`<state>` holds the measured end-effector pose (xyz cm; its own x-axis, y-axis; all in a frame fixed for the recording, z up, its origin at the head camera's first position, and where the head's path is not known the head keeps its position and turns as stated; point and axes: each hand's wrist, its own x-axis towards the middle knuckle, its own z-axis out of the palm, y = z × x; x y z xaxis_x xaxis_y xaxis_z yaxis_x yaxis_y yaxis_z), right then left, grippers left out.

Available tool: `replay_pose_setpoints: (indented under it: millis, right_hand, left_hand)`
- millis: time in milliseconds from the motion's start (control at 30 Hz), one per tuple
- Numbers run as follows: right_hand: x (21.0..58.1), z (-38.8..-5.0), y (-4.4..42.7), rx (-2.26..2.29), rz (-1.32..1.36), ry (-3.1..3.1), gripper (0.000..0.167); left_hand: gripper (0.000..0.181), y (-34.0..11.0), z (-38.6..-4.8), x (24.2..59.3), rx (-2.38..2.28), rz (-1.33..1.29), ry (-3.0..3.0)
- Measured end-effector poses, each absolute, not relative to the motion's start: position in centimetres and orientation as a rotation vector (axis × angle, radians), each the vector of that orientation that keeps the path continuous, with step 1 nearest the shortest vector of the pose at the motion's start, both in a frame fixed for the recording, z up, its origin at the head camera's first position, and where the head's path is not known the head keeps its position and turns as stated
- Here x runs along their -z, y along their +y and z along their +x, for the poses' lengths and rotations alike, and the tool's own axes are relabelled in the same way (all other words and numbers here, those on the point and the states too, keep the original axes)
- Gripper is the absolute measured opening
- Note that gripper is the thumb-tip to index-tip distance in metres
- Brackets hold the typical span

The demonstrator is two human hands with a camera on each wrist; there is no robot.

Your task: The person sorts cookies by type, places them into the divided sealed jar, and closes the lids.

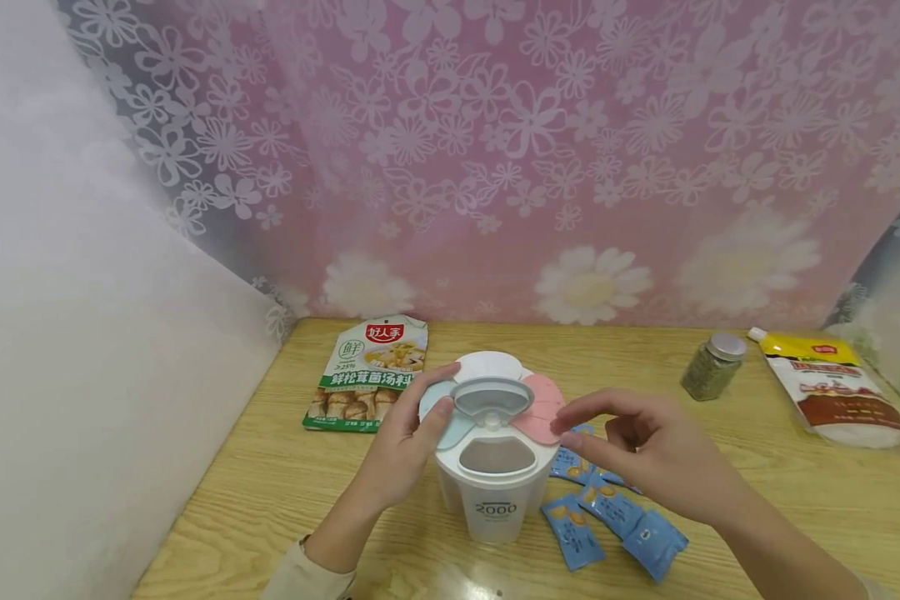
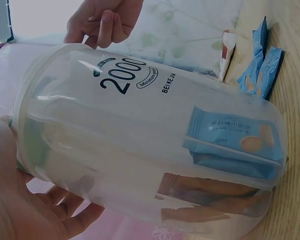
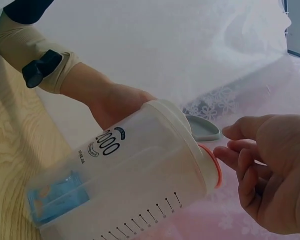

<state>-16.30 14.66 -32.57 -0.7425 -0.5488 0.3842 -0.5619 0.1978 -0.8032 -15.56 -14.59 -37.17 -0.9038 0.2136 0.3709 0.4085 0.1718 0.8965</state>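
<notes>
A translucent storage canister point(image 1: 494, 512) printed "2000" stands upright on the table under a white divided lid. My left hand point(image 1: 401, 442) grips its left side near the rim, the thumb on the light blue flap point(image 1: 444, 427). A grey flap point(image 1: 492, 397) is raised over an uncovered front compartment. The pink flap point(image 1: 542, 408) lies down on the right. My right hand point(image 1: 648, 450) is at that flap's outer edge, thumb and index finger apart; contact is hard to tell. Inside the canister are a blue packet point(image 2: 235, 135) and brown packets point(image 2: 205, 192), in separate compartments.
Several blue packets point(image 1: 573, 529) lie on the table right of the canister. A green-and-white soup seasoning pouch point(image 1: 367, 379) lies behind left. At the right are a jar of dried herbs point(image 1: 712, 367) and a red-and-yellow pouch point(image 1: 836, 392). A floral curtain point(image 1: 495, 167) hangs behind.
</notes>
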Motion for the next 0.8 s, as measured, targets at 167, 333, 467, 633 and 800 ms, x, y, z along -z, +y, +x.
replay_pose_setpoints:
  millis: [167, 333, 467, 633, 800]
  right_hand:
    - [33.2, -16.7, 16.2, -1.711, 1.080, -2.409, 0.028]
    - [33.9, -17.1, 17.4, -1.745, 0.982, -2.462, 0.027]
    - [34.7, -17.6, 18.3, -1.780, 0.965, -2.511, 0.027]
    - [36.0, -18.2, 19.6, -1.793, 0.965, -2.569, 0.027]
    - [37.1, -18.8, 20.7, -1.788, 0.979, -2.617, 0.028]
  left_hand:
    - [0.040, -14.5, -15.5, 37.2, 1.830, -0.610, -2.282]
    - [0.040, -14.6, -15.5, 37.2, 1.817, -0.605, -2.281]
    - [0.040, -14.5, -15.6, 37.2, 1.833, -0.623, -2.265]
    - [0.040, -14.4, -15.6, 37.2, 1.841, -0.631, -2.256]
    - [0.040, -14.5, -15.6, 37.2, 1.838, -0.619, -2.262]
